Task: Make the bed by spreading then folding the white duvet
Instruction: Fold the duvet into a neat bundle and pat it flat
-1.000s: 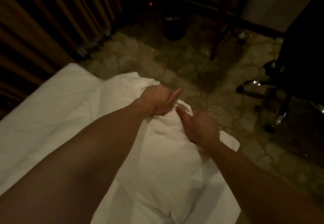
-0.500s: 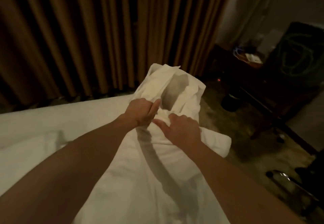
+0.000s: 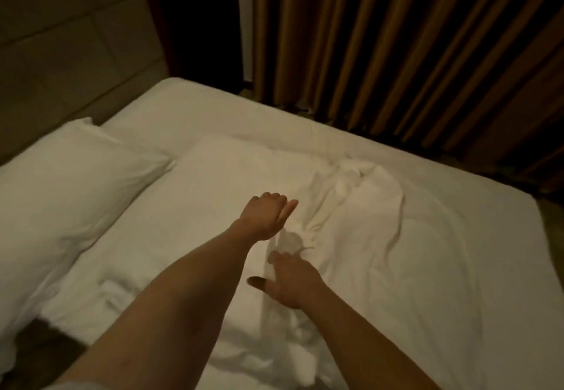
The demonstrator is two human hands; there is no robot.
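Duvet (image 3: 351,225) bunched mid-frame. Left hand (image 3: 265,218) curled, grip unclear; right hand (image 3: 293,283) pinches fold. Advice: grab corners, pull flat away from pillow (image 3: 61,182).

No legible text, label or number anywhere.

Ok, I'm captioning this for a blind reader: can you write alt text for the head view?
Two bare arms reach over a bed: the right hand pinches a rumpled white duvet, and the left hand, fingers curled, hovers just beyond it. A white pillow lies to the left by the padded headboard, with brown curtains behind the bed.
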